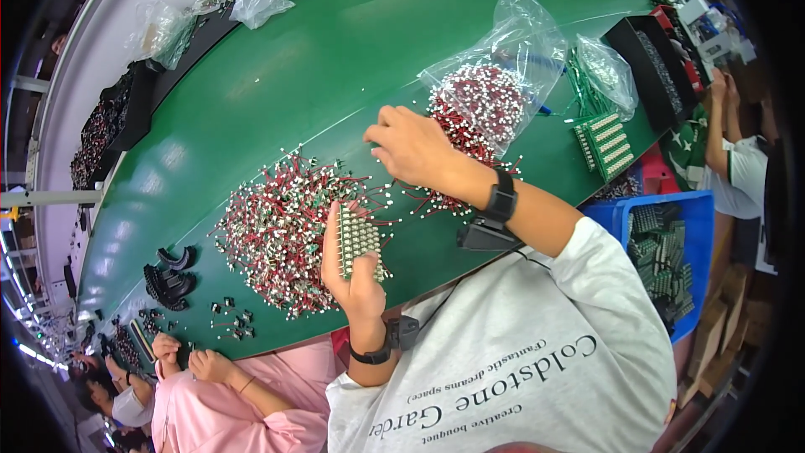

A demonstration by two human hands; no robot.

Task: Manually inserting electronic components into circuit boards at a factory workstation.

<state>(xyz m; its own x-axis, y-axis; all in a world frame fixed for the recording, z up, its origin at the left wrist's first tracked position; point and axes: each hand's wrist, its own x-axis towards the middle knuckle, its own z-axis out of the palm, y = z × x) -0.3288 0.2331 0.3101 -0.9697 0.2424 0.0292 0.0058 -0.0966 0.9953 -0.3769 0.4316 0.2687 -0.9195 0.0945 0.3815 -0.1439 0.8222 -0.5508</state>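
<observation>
My left hand (pixel 355 285) is closed around a green circuit board panel (pixel 359 239) with rows of small white connectors, its thumb pressing on the lower edge. The panel is tilted over the right side of a large heap of red wire leads with white plugs (pixel 277 235). My right hand (pixel 411 147) hovers over the green table (pixel 335 75) between this heap and a second one. Its bent fingers are apart, and nothing shows between them. The second pile of red leads with white ends (pixel 478 105) lies beside that hand, partly covered by a clear plastic bag (pixel 532 25).
At right are stacked connector panels (pixel 604 147), green wires (pixel 587 92), a black tray (pixel 650 63) and a blue bin (pixel 620 218) of panels. Black curved parts (pixel 172 277) lie left. A co-worker in pink (pixel 243 407) sits at left, hands at the table edge.
</observation>
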